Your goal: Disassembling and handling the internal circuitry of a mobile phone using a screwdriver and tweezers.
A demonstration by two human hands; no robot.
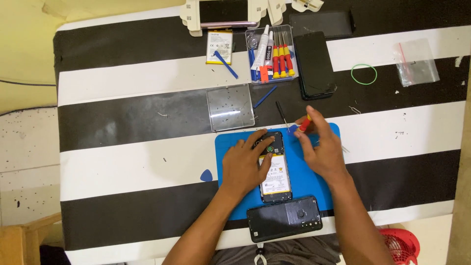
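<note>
Two bare hands were at work over a blue rectangular rubber mat [324, 140] lying on a black-and-white striped surface [122, 122]. Counting phones: one opened smartphone with its back off [279, 172] lay upright on the mat, one dark detached back cover [284, 218] lay across the mat's near edge, and one black phone [314, 64] lay further off, beside the tray. Batteries, two: a yellow-and-white one sat inside the opened smartphone, and a loose white-and-yellow battery [219, 46] lay near the far edge.

The opened smartphone showed a dark circuit section at its top with a small green dot, and the pale battery filled most of its body.

The left hand [245, 167] pressed flat on the opened smartphone, fingers spread over its upper part, its grip wide and clasping nothing. The right hand [321, 147] pinched a small red-handled screwdriver [304, 125] between fingertips, just beside the phone's top right corner.

A clear plastic tray [270, 54] held three red-and-yellow screwdrivers, a white glue tube and blue tools. Its clear square lid [229, 107] lay apart, speckled with tiny dark bits. One green rubber band [364, 73], one clear plastic bag [416, 63] and one blue triangular pick [206, 175] lay scattered around.
</note>
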